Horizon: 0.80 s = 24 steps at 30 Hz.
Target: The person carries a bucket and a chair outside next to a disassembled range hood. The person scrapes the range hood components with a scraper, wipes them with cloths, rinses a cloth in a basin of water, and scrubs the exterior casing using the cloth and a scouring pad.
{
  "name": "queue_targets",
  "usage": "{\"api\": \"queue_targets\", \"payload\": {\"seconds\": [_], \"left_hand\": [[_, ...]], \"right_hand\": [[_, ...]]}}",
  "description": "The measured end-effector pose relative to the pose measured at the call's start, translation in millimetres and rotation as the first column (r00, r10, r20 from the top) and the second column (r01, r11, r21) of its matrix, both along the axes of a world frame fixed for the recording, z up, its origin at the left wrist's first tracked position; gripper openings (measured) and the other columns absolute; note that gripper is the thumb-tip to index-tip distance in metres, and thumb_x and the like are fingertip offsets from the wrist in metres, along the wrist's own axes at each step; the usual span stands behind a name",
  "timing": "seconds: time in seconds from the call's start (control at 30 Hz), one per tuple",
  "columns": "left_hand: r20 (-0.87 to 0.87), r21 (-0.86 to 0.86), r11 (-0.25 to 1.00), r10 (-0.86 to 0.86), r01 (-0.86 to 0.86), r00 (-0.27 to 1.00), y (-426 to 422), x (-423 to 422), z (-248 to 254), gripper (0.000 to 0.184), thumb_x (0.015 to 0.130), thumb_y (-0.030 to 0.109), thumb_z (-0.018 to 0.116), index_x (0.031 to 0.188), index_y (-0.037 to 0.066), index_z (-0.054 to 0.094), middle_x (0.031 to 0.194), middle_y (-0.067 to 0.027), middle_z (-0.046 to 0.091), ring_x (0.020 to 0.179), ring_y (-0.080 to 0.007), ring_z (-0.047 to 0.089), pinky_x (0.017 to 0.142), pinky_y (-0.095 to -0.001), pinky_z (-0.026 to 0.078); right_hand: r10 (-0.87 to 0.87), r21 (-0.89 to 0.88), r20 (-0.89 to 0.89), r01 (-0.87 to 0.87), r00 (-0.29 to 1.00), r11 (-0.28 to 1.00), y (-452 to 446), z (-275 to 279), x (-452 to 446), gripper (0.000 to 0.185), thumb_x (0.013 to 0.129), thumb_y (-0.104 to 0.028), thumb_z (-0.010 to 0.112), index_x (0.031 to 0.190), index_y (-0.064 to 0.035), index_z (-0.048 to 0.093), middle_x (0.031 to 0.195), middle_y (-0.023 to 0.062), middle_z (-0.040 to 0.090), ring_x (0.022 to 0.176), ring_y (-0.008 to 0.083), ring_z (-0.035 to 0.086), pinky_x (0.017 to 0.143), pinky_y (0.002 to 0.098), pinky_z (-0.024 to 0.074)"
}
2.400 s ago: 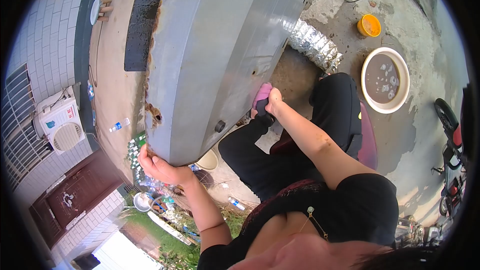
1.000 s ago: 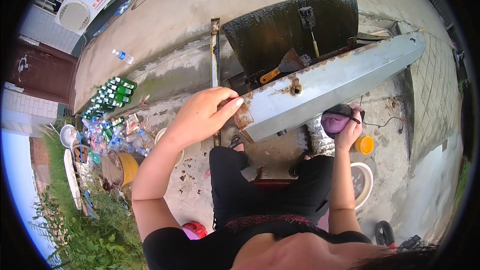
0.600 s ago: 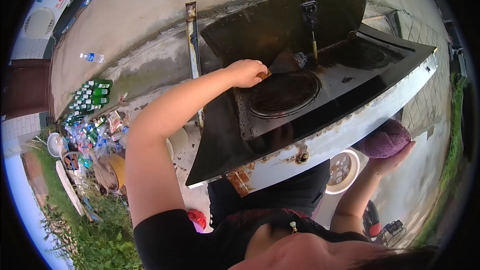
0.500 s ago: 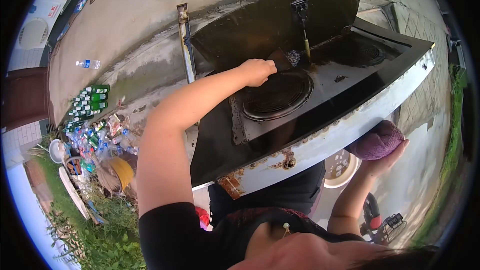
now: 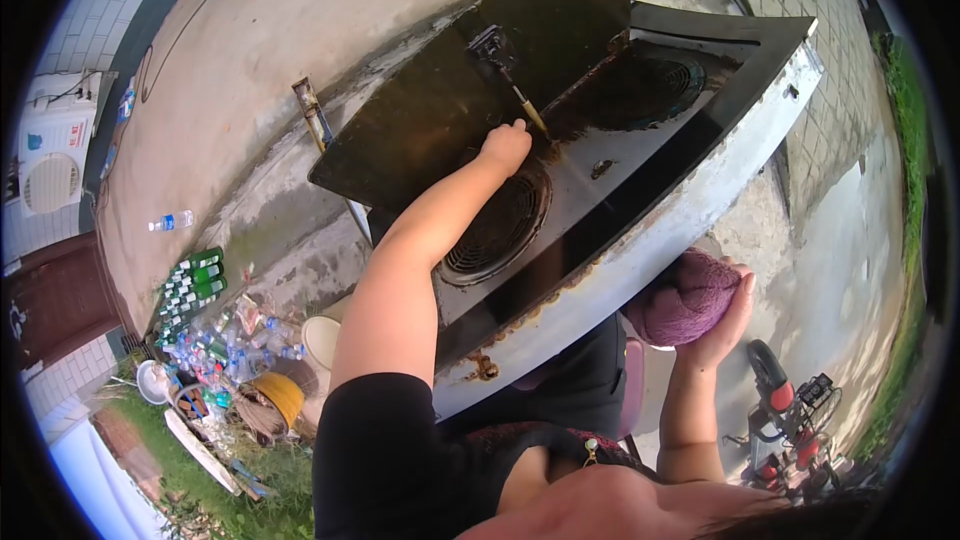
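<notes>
A large greasy appliance [image 5: 620, 200], looking like a range hood, lies before me with two round ringed grilles [image 5: 500, 225] and a rusty white edge. Its dark hinged panel [image 5: 420, 90] stands raised, with a strut [image 5: 530, 110] beside it. My left hand [image 5: 507, 147] is curled closed near the strut's lower end, above the nearer grille; what its fingers hold, if anything, is hidden. Against the appliance's near white side, my right hand [image 5: 722, 325] grips a bunched purple cloth [image 5: 685, 300].
Green bottles [image 5: 192, 285] and a heap of plastic bottles [image 5: 240, 350] lie at the left, near a yellow bucket [image 5: 280, 398]. One water bottle [image 5: 171, 221] is on the concrete. An air-conditioner unit [image 5: 50, 155] stands by the wall. A red and black wheeled machine [image 5: 785, 420] is at lower right.
My view has turned and shifted. The left hand has moved farther along the appliance, closer to the strut's base. A brown flat piece and grey wad seen beside it earlier no longer show.
</notes>
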State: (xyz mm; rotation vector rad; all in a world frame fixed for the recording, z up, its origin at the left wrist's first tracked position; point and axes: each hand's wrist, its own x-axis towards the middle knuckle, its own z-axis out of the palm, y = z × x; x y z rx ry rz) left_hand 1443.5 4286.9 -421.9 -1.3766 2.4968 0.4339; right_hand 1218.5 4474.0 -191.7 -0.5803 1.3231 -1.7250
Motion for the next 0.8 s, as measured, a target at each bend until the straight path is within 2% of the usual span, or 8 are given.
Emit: {"api": "queue_targets", "payload": {"seconds": [0.07, 0.23, 0.3, 0.37, 0.43, 0.57, 0.63, 0.8], "left_hand": [[-0.22, 0.015, 0.997, 0.075, -0.074, 0.973, 6, 11, 36, 0.019, 0.063, 0.008, 0.066, 0.079, 0.004, 0.057, 0.095, -0.0118, 0.047, 0.083, -0.0285, 0.056, 0.07, -0.0381, 0.048], [-0.841, 0.092, 0.927, 0.268, -0.363, 0.47, 20, 53, 112, 0.029, 0.064, 0.008, 0.064, 0.086, -0.001, 0.048, 0.094, -0.0078, 0.047, 0.077, -0.021, 0.052, 0.069, -0.0296, 0.044], [-0.792, 0.449, 0.802, 0.561, -0.395, 0.239, 26, 75, 147, 0.028, 0.067, 0.012, 0.064, 0.088, -0.001, 0.05, 0.084, -0.0069, 0.053, 0.071, -0.0139, 0.052, 0.065, -0.0268, 0.044], [-0.717, 0.656, 0.692, 0.696, -0.302, 0.037, 37, 95, 202, 0.019, 0.078, 0.012, 0.059, 0.091, 0.002, 0.049, 0.085, -0.002, 0.055, 0.072, -0.0092, 0.053, 0.066, -0.0236, 0.044], [-0.699, 0.71, 0.672, 0.71, -0.211, -0.089, 52, 109, 248, 0.02, 0.083, 0.014, 0.055, 0.097, 0.003, 0.045, 0.089, -0.0029, 0.054, 0.079, -0.0112, 0.056, 0.071, -0.0252, 0.046], [-0.79, 0.612, 0.777, 0.606, -0.144, -0.09, 84, 115, 296, 0.022, 0.083, 0.01, 0.052, 0.103, 0.003, 0.046, 0.096, -0.0043, 0.054, 0.09, -0.0104, 0.052, 0.077, -0.0281, 0.045], [-0.867, 0.497, 0.858, 0.497, -0.133, -0.029, 103, 105, 308, 0.025, 0.082, 0.008, 0.052, 0.106, 0.002, 0.047, 0.097, -0.0042, 0.054, 0.09, -0.0098, 0.052, 0.076, -0.0278, 0.044], [-0.968, 0.14, 0.99, 0.137, 0.0, 0.209, 151, 39, 323, 0.027, 0.079, 0.004, 0.059, 0.104, 0.0, 0.051, 0.102, -0.0053, 0.052, 0.089, -0.0093, 0.051, 0.074, -0.0237, 0.044]], "right_hand": [[0.066, -0.125, 0.02, -0.063, 0.998, 0.99, -1, 19, -7, 0.029, 0.093, -0.029, 0.031, 0.077, -0.0074, 0.043, 0.079, 0.0061, 0.046, 0.076, 0.0165, 0.046, 0.075, 0.0314, 0.0374], [-0.175, -0.192, 0.116, 0.195, 0.978, 0.962, -44, 120, 58, 0.036, 0.091, -0.038, 0.028, 0.074, -0.0086, 0.037, 0.073, 0.0057, 0.039, 0.072, 0.0194, 0.042, 0.074, 0.0362, 0.0356], [0.323, -0.439, -0.043, -0.309, 0.945, 0.844, -48, 110, 49, 0.037, 0.091, -0.038, 0.026, 0.084, -0.0066, 0.043, 0.088, 0.0107, 0.046, 0.087, 0.0245, 0.047, 0.086, 0.0393, 0.0359], [0.345, -0.348, -0.255, -0.419, 0.903, 0.839, -61, 112, 71, 0.038, 0.093, -0.037, 0.027, 0.087, -0.0045, 0.046, 0.089, 0.0085, 0.047, 0.082, 0.0196, 0.046, 0.082, 0.0345, 0.0361], [0.415, -0.341, -0.405, -0.556, 0.814, 0.758, -84, 96, 87, 0.018, 0.092, -0.014, 0.04, 0.085, -0.0006, 0.049, 0.079, 0.0011, 0.047, 0.068, 0.0074, 0.04, 0.063, 0.019, 0.0341], [0.267, -0.023, -0.895, -0.635, 0.357, 0.772, -92, 85, 89, 0.023, 0.083, -0.022, 0.057, 0.093, -0.0009, 0.053, 0.08, 0.008, 0.051, 0.069, 0.0209, 0.049, 0.066, 0.0284, 0.0415], [0.001, -0.162, -0.966, -0.609, 0.258, 0.777, -87, 71, 81, 0.03, 0.079, -0.024, 0.06, 0.098, -0.0012, 0.054, 0.089, 0.0126, 0.053, 0.08, 0.0291, 0.052, 0.073, 0.0342, 0.0431], [0.561, -0.297, -0.52, -0.752, 0.644, 0.588, -28, 59, 55, 0.064, 0.073, -0.03, 0.068, 0.125, -0.0101, 0.037, 0.118, 0.01, 0.043, 0.096, 0.0206, 0.052, 0.077, 0.0352, 0.046]]}}
